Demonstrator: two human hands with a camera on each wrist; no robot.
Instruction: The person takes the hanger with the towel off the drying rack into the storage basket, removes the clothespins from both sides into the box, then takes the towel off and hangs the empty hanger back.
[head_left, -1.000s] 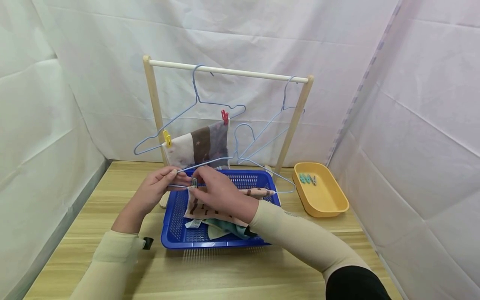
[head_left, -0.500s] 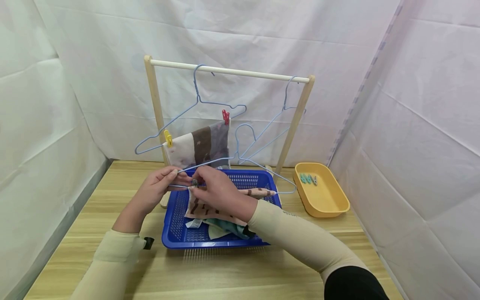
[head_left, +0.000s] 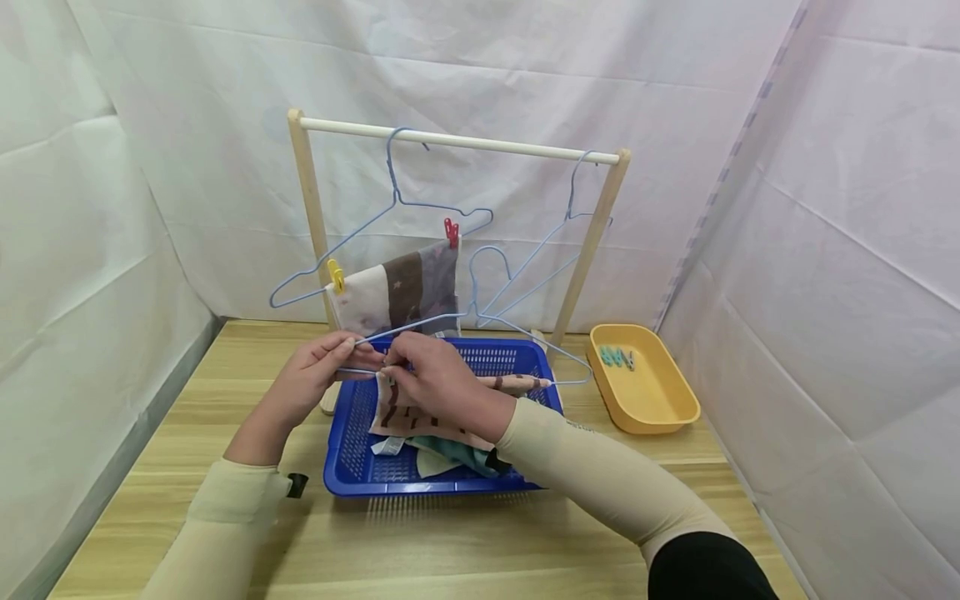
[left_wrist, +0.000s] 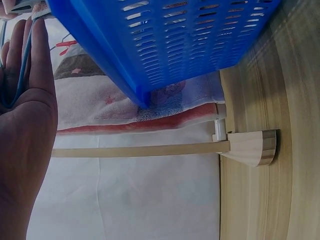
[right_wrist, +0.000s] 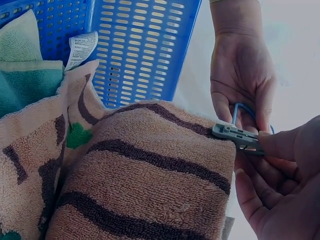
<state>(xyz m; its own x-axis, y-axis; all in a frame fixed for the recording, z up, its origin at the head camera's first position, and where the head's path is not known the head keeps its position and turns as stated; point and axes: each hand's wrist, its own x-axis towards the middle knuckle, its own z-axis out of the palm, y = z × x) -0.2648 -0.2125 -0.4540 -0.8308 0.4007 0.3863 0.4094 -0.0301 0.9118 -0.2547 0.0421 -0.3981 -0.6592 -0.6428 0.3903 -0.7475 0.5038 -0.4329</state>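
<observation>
My left hand grips the left end of a blue wire hanger, held over the basket. A pinkish-tan towel with dark brown stripes is draped over the hanger's lower bar and hangs down into the basket. Between the thumb and fingers of my right hand is a grey-green clothespin, its tip at the towel's corner beside the left hand. In the head view my right hand mostly covers that clothespin. Only the left palm and fingers, with the hanger's wire loop across them, show in the left wrist view.
Behind, a wooden rack carries two blue hangers, one bearing a striped towel with yellow and red clothespins. The blue basket holds a teal cloth. Right of it, a yellow tray holds several clothespins.
The clothespin in my right hand has tipped down from upright and is now mostly hidden behind the fingers. My left hand and the hanger have stayed in place.
</observation>
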